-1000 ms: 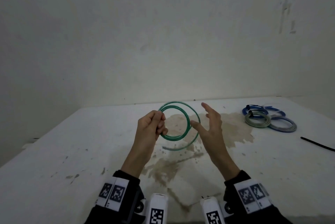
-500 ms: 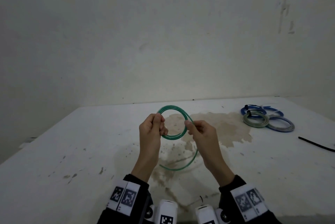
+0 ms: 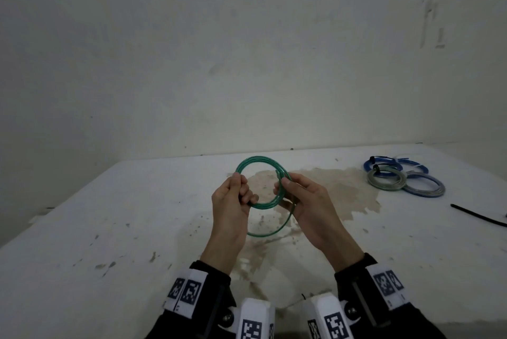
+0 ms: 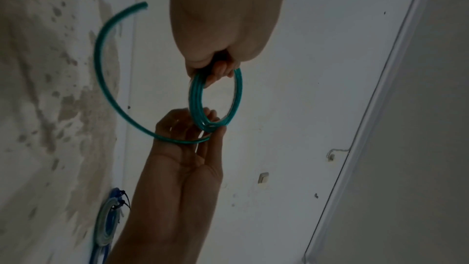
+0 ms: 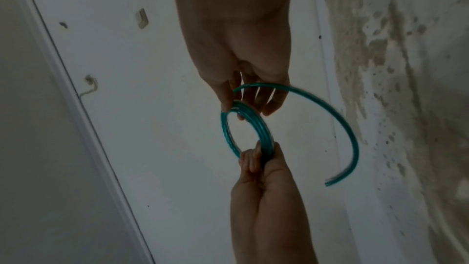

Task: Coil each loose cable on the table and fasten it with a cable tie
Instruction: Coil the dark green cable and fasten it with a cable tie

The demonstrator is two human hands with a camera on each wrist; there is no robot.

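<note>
A green cable [image 3: 259, 160] is wound into a small coil and held up above the stained table [image 3: 115, 229]. My left hand [image 3: 241, 187] grips the coil's left side, fingers curled round the strands. Thumb and fingers of my right hand [image 3: 285, 185] pinch the right side. A loose tail [image 3: 270, 233] curves down below the coil between my wrists. In the left wrist view the coil [image 4: 196, 95] runs from my left hand [image 4: 215, 71] to the right hand [image 4: 203, 123], and the tail [image 4: 100, 63] arcs free. The right wrist view shows the coil [image 5: 253, 125] and tail [image 5: 351, 133].
Three tied coils lie at the far right: a blue one [image 3: 382, 165], a grey one [image 3: 386, 180] and a blue-grey one [image 3: 426, 189]. A black cable tie [image 3: 477, 215] lies near the right edge. A brown stain [image 3: 343, 190] covers the table's middle.
My right hand, open beside the coil a second ago, has closed onto the coil's right side. The left hand kept its grip throughout.
</note>
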